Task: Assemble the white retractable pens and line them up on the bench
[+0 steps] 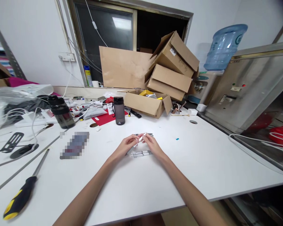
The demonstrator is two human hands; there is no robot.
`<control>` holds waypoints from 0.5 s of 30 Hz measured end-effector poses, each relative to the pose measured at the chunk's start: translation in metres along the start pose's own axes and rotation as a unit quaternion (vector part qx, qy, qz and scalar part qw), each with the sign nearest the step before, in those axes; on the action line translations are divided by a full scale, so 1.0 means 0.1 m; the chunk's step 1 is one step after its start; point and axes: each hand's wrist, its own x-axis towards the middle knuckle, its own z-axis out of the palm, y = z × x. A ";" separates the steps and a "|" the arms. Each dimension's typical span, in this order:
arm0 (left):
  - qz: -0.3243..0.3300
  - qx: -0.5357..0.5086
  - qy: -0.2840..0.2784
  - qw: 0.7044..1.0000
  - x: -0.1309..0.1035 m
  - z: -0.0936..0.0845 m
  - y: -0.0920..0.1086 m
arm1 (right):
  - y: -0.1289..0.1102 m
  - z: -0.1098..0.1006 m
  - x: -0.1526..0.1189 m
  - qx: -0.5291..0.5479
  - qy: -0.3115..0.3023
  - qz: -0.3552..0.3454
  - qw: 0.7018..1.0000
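Above the white table point(202, 163), both hands meet near the middle of the view. Fingers of my left hand point(128, 144) are closed on the lower left end of a slim white pen-like stick point(140, 139). At its upper right end, my right hand point(152, 145) pinches the same stick, which is tilted. Several clear, pen-shaped tubes point(141, 153) lie on the table just below the hands. Behind the fingers lies a thin dark pen-like piece point(150, 134), partly hidden. Another dark tip shows under my left hand.
A dark grey bottle point(119, 111) stands beyond the hands, with an open cardboard box point(143, 105) behind it. To the left are a blurred-out flat object point(75, 146), a black bottle point(61, 113) and a yellow-black screwdriver point(22, 196). A metal cabinet point(247, 84) borders the right.
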 end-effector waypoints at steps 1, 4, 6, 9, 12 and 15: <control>-0.005 -0.004 0.002 1.000 0.00 -0.01 0.00 | 0.01 0.01 0.01 0.025 0.024 0.002 0.999; -0.034 -0.014 0.018 0.999 0.01 -0.04 -0.04 | 0.00 -0.02 0.05 0.137 0.104 0.012 0.985; -0.049 -0.018 0.029 0.998 0.02 -0.08 -0.08 | -0.02 -0.07 0.07 0.227 0.139 0.022 0.964; -0.057 -0.015 0.049 0.997 0.04 -0.12 -0.13 | -0.05 -0.15 0.09 0.357 0.177 0.047 0.916; -0.055 0.005 0.076 0.996 0.04 -0.14 -0.12 | -0.06 -0.19 0.11 0.453 0.197 0.050 0.868; -0.055 0.020 0.089 0.994 0.03 -0.15 -0.10 | -0.09 -0.21 0.12 0.501 0.193 0.038 0.843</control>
